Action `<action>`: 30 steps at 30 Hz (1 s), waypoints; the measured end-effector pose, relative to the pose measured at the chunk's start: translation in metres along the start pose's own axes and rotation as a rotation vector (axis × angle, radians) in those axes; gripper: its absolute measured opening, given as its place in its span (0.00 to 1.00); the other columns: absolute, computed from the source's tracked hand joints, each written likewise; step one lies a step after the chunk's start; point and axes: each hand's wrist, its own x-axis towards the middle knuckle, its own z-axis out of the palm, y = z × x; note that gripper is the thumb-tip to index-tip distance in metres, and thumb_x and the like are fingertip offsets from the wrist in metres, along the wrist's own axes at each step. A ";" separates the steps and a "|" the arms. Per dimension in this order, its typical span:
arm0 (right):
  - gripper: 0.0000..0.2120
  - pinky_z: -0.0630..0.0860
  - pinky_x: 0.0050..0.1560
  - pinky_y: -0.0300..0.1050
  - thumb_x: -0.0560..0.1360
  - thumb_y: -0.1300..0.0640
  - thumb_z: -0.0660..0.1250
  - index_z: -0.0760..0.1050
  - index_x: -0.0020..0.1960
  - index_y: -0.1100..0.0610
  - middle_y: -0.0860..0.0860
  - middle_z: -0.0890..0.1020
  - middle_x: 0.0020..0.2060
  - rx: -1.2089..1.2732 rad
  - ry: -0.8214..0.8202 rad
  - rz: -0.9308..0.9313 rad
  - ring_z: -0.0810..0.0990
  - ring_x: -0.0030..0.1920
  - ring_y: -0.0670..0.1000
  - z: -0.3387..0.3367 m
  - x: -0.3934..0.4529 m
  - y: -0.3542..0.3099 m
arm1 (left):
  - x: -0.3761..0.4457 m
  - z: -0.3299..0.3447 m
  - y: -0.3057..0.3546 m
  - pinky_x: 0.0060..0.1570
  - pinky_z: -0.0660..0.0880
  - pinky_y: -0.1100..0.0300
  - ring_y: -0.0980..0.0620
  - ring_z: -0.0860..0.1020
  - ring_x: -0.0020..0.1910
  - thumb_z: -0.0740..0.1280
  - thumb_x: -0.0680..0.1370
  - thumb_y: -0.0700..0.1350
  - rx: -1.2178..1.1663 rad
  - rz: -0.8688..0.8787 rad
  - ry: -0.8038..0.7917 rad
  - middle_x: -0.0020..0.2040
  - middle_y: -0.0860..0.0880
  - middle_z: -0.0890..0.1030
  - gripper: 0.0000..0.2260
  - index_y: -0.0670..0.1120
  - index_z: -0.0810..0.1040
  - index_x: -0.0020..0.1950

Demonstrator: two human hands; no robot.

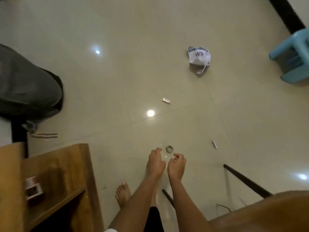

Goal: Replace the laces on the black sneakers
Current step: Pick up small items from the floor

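Neither black sneakers nor laces anywhere in view on the tiled floor [167,39]. Left hand [155,162] and right hand [176,165] loosely curled, holding nothing, over a small ring [169,149]. Laces likely light, limp; best pinched at stiff tips.

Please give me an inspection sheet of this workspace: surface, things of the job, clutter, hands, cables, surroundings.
Surface: glossy beige tiled floor with light reflections.
Job's things: nothing seen; no black sneakers or laces in view.
Clutter: crumpled white printed bag; small silver wrapper; small white tube; small grey ring.
Hands: left hand and right hand, fingers loosely curled, holding nothing visible.
Cables: thin dark wire on the floor.
Surroundings: brown wooden table; turquoise plastic stool; dark grey bag; a bare foot.
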 end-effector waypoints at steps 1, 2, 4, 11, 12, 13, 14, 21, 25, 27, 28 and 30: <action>0.13 0.68 0.47 0.43 0.77 0.66 0.57 0.71 0.59 0.59 0.54 0.71 0.57 -0.002 0.006 0.020 0.73 0.47 0.51 0.008 0.024 0.011 | 0.023 0.017 -0.007 0.60 0.70 0.55 0.48 0.68 0.65 0.64 0.77 0.38 0.034 0.023 -0.018 0.66 0.46 0.68 0.23 0.47 0.63 0.71; 0.13 0.68 0.47 0.43 0.77 0.66 0.57 0.71 0.59 0.58 0.54 0.71 0.58 0.006 0.015 0.033 0.74 0.49 0.52 0.016 0.046 0.019 | 0.045 0.031 -0.013 0.60 0.70 0.55 0.47 0.68 0.65 0.64 0.77 0.39 0.075 0.050 -0.025 0.67 0.46 0.68 0.24 0.47 0.62 0.72; 0.13 0.69 0.49 0.43 0.77 0.66 0.57 0.71 0.59 0.58 0.54 0.71 0.59 0.020 0.034 0.063 0.75 0.52 0.54 0.033 0.089 0.037 | 0.087 0.063 -0.026 0.60 0.70 0.55 0.47 0.67 0.66 0.65 0.77 0.41 0.190 0.107 -0.051 0.67 0.45 0.66 0.26 0.47 0.61 0.73; 0.13 0.66 0.47 0.41 0.77 0.65 0.56 0.70 0.61 0.58 0.54 0.70 0.61 0.028 0.050 0.083 0.75 0.55 0.55 0.086 0.205 0.094 | 0.202 0.147 -0.055 0.55 0.75 0.51 0.45 0.69 0.62 0.69 0.74 0.43 0.436 0.295 -0.130 0.65 0.44 0.66 0.27 0.47 0.63 0.71; 0.13 0.66 0.47 0.41 0.77 0.64 0.56 0.70 0.60 0.58 0.54 0.70 0.60 0.035 0.060 0.096 0.75 0.55 0.55 0.089 0.213 0.098 | 0.210 0.152 -0.058 0.53 0.76 0.51 0.45 0.69 0.61 0.70 0.74 0.43 0.465 0.322 -0.140 0.63 0.44 0.66 0.26 0.46 0.65 0.69; 0.13 0.66 0.47 0.42 0.78 0.64 0.56 0.70 0.60 0.57 0.54 0.70 0.60 0.042 0.070 0.099 0.75 0.55 0.55 0.092 0.219 0.100 | 0.216 0.156 -0.062 0.50 0.77 0.51 0.45 0.70 0.59 0.70 0.74 0.43 0.482 0.356 -0.133 0.61 0.44 0.67 0.23 0.45 0.67 0.66; 0.13 0.66 0.47 0.42 0.78 0.63 0.56 0.70 0.60 0.57 0.53 0.70 0.60 0.050 0.074 0.096 0.75 0.55 0.54 0.094 0.226 0.101 | 0.221 0.159 -0.064 0.47 0.77 0.50 0.46 0.71 0.57 0.69 0.74 0.43 0.499 0.386 -0.127 0.59 0.45 0.67 0.19 0.44 0.68 0.63; 0.13 0.70 0.53 0.47 0.75 0.66 0.58 0.73 0.57 0.59 0.56 0.72 0.58 0.001 0.190 -0.053 0.75 0.57 0.56 0.053 0.262 0.092 | 0.233 0.149 -0.029 0.46 0.74 0.51 0.46 0.73 0.53 0.65 0.75 0.42 0.409 0.455 -0.118 0.58 0.45 0.71 0.14 0.42 0.69 0.59; 0.16 0.68 0.54 0.50 0.75 0.67 0.58 0.72 0.61 0.60 0.58 0.69 0.61 -0.116 0.350 -0.004 0.67 0.63 0.57 0.002 0.308 0.090 | 0.262 0.140 0.013 0.50 0.73 0.51 0.44 0.72 0.56 0.64 0.75 0.41 0.296 0.448 -0.085 0.58 0.43 0.73 0.17 0.41 0.67 0.63; 0.18 0.69 0.56 0.50 0.75 0.68 0.59 0.71 0.64 0.59 0.58 0.68 0.63 -0.217 0.391 -0.006 0.65 0.64 0.57 -0.015 0.334 0.098 | 0.283 0.142 0.023 0.52 0.73 0.50 0.45 0.72 0.56 0.65 0.75 0.41 0.243 0.431 -0.071 0.59 0.44 0.72 0.18 0.42 0.67 0.64; 0.18 0.69 0.57 0.51 0.75 0.68 0.59 0.70 0.64 0.59 0.58 0.68 0.64 -0.267 0.405 0.003 0.65 0.64 0.58 -0.021 0.344 0.103 | 0.293 0.144 0.025 0.53 0.73 0.49 0.45 0.72 0.56 0.65 0.74 0.41 0.228 0.428 -0.065 0.59 0.44 0.72 0.18 0.42 0.68 0.63; 0.18 0.69 0.57 0.52 0.76 0.67 0.60 0.70 0.65 0.58 0.57 0.68 0.64 -0.318 0.432 0.046 0.65 0.64 0.59 -0.026 0.360 0.113 | 0.311 0.149 0.024 0.51 0.74 0.50 0.44 0.73 0.54 0.65 0.74 0.41 0.232 0.465 -0.053 0.57 0.44 0.73 0.17 0.43 0.69 0.62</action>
